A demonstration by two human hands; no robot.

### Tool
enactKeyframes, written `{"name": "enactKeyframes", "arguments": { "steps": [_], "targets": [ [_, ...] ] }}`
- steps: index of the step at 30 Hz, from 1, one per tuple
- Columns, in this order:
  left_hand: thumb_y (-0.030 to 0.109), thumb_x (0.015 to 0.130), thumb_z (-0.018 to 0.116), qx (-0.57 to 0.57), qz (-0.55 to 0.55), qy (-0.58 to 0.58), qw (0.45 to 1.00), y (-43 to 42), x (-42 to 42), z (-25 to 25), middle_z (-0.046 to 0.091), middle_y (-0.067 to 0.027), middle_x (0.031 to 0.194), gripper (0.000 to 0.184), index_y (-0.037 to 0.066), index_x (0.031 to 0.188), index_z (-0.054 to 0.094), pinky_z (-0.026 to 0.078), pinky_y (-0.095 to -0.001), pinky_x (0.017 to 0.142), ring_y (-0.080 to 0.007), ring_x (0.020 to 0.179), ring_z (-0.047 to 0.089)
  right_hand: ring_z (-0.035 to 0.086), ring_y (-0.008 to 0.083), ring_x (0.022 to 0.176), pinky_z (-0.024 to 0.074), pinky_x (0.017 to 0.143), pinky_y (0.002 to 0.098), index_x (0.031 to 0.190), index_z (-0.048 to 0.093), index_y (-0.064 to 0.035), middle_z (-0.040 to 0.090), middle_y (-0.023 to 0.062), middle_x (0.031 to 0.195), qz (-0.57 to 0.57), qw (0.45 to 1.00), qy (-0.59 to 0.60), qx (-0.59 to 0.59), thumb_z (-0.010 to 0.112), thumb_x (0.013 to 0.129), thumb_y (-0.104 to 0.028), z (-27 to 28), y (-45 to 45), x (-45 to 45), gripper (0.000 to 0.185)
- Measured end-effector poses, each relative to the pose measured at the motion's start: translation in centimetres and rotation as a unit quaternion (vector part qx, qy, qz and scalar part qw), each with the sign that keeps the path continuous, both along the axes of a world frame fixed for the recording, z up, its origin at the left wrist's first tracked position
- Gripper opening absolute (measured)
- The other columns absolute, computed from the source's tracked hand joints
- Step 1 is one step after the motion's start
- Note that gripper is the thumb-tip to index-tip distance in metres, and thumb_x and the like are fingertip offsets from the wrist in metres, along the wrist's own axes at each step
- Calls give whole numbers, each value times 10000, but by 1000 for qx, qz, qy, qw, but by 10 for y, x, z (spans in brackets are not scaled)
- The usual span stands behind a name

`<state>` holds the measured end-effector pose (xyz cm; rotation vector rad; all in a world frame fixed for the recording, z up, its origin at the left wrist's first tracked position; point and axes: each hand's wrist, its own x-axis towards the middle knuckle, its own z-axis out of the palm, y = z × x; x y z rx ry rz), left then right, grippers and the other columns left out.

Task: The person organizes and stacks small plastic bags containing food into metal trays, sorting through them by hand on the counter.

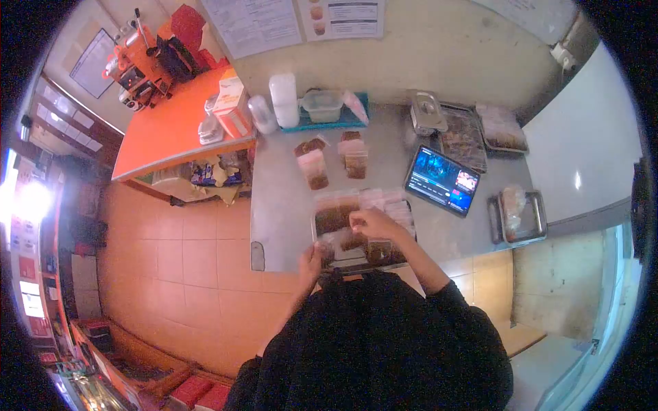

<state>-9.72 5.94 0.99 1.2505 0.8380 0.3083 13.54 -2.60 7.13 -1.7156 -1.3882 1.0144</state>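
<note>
Black clothing is seen nearest; on the bench, plastic packets are laid in a tray. Right hand is curled above them, left hand half-curled at the tray's edge; grips cannot be told.

Wall sheets: tops cut off by the upper edge; print illegible. Tablet: smaller on-screen lettering unreadable. Right hand: fingertips blurred, anything between them indistinct; hides part of the tray. Left hand: fingers blurred, contact unclear. Black garment: cut off below.
</note>
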Motion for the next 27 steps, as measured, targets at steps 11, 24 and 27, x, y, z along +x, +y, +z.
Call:
{"name": "enactKeyframes", "arguments": {
  "steps": [11, 24, 27],
  "targets": [
    [332, 919, 484, 146, 1, 35, 989, 13, 9, 29, 661, -102, 861, 365, 6, 1011, 619, 507, -289, 558, -148, 709, 616, 519, 279, 895, 412, 786, 416, 747, 600, -89, 496, 76, 912, -144, 927, -313, 147, 648, 687, -138, -27, 35, 22, 92],
    [192, 810, 607, 384, -155, 44, 909, 45, 46, 37, 640, -151, 747, 173, 35, 863, 659, 481, -351, 636, -273, 686, 622, 519, 263, 855, 419, 776, 401, 754, 599, -103, 483, 72, 894, -170, 921, -325, 131, 651, 678, -142, -30, 29, 24, 100],
    [114, 764, 617, 457, -112, 67, 880, 57, 58, 38, 629, -174, 794, 122, 31, 845, 656, 479, -380, 662, -341, 739, 607, 518, 262, 863, 421, 779, 398, 755, 599, -100, 482, 73, 894, -153, 930, -304, 135, 659, 673, -146, -26, 27, 24, 112]
  ]
}}
